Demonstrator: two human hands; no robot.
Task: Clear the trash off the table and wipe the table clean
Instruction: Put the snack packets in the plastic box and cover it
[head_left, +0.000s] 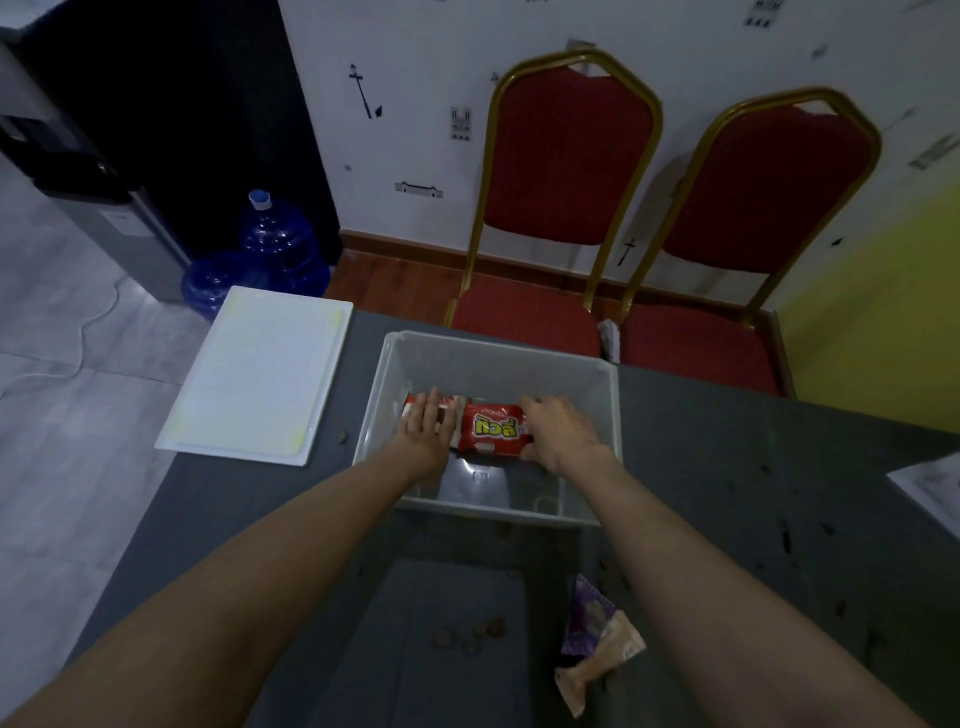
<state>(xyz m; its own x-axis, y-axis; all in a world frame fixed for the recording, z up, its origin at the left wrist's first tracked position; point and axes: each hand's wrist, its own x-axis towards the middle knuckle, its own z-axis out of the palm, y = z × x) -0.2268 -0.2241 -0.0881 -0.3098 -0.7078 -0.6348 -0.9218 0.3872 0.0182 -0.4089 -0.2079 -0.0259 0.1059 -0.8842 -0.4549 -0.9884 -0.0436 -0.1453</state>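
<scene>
A clear plastic bin (592, 384) stands on the dark grey table (753, 488). Both my hands reach inside it. My left hand (423, 422) lies flat, fingers spread, on a red and white wrapper (448, 404) at the bin's left side. My right hand (558, 431) is around the right end of a red snack packet (493, 428) with yellow lettering. Near the table's front lie a purple wrapper (587, 616), an orange wrapper (597, 662) and several brown crumbs (470, 636). Dark specks dot the table on the right.
A white lid (260, 374) lies on the table's left corner, overhanging the edge. Two red chairs (566, 208) with gold frames stand behind the table. Blue water jugs (275, 244) and a dispenser sit on the floor at left. A white sheet (930, 488) shows at the right edge.
</scene>
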